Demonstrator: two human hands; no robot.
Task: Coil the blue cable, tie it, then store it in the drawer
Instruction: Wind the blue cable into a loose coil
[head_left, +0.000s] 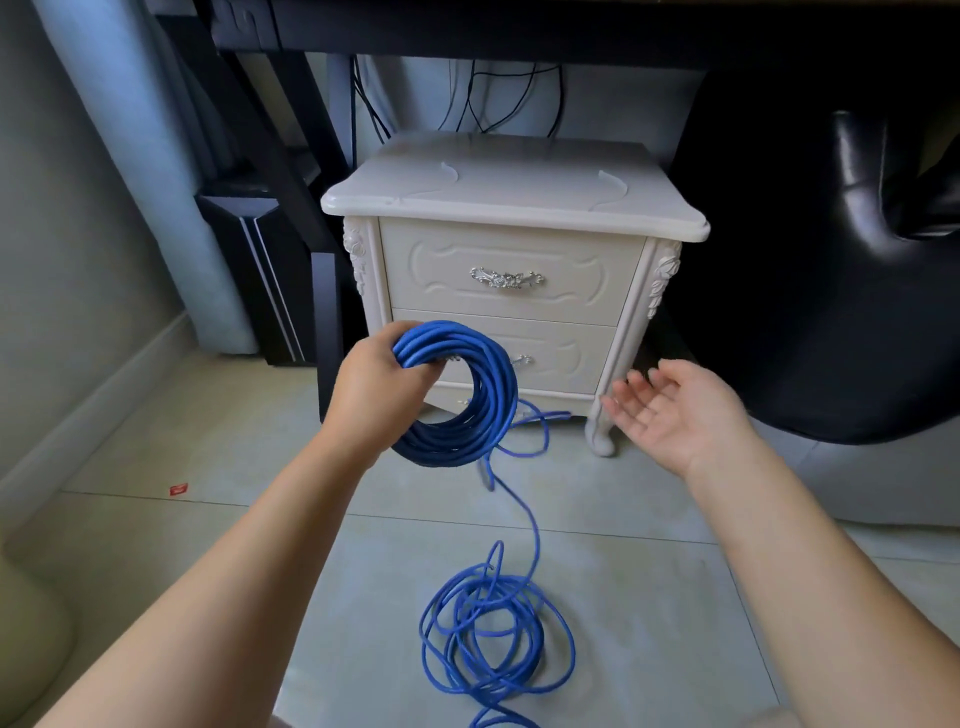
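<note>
— Blue cable (501, 379) is only part wound: a thick coil hangs upright in the left hand (374, 395), in front of the white cabinet (509, 187). One strand drops from it to a heap of loose loops (483, 618) on the tiled floor (675, 597).
— How's the grip?
— Fingers curled through the ring and round its upper left side, wrist bent down, forearm stretched forward. The right hand (670, 410) holds nothing: palm up, fingers spread and relaxed, off to the right of the coil and well clear of it.
— Will it behave?
— I'd judge it light but springy. Those floor loops lie wide and unruly, so the turns will want to spring open if the grip slackens. The jacket looks smooth, so it could slide too. Best to take the trailing strand just below the coil and feed it up, with the left hand wrapped round all the turns.
— Is that the plug dangling under the coil?
— Might be. Something greyish hangs there, too blurred for me to say.
— And the drawer?
— Both shut. The top drawer (509, 254) shows its metal handle (506, 279); the lower one sits partly behind the coil.
</note>
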